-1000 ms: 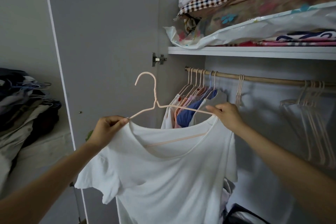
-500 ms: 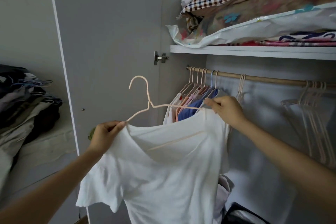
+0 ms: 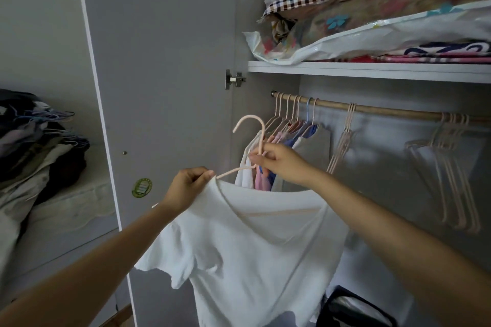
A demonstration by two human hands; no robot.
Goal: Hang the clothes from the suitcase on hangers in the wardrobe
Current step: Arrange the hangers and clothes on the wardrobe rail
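Both forearms bare, no sleeves

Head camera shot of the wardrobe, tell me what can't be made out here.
- Suitcase: not identifiable; only a dark object cut off by the bottom edge.
- Pink hanger: its right arm is hidden inside the white T-shirt.
- Hung clothes: mostly blocked by the right hand.
- Green sticker on the door: print too small.
- Left hand: fingertips buried in fabric.

bare rod (image 3: pixel 393 113) stretch between hung clothes (image 3: pixel 289 138), empty hangers (image 3: pixel 451 156)
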